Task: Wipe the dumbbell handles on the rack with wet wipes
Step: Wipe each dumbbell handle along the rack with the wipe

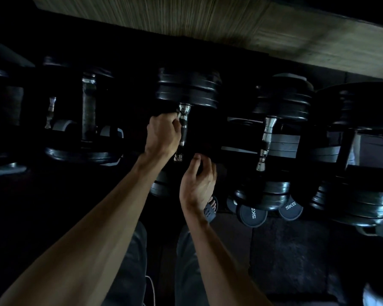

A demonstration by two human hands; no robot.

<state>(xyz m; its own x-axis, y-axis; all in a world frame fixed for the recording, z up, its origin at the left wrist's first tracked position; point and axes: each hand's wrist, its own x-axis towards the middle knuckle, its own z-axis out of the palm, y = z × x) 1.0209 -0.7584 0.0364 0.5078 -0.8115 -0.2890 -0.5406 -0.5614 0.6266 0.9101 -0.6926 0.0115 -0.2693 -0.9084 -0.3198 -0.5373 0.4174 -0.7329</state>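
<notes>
The left hand (161, 134) curls against the chrome handle (182, 129) of the middle dumbbell (187, 89) on the rack; no wipe is discernible in the gloom. The right hand (197, 182) hovers nearby, fingers loosely bent, apparently empty. Best practice: wrap fully, twist end to end

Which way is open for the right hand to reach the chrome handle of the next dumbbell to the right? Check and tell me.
Probably yes: the right hand hovers low beside the centre dumbbell, and the neighbouring chrome handle lies exposed to its right, with nothing visible between. Dim light limits certainty.
</notes>
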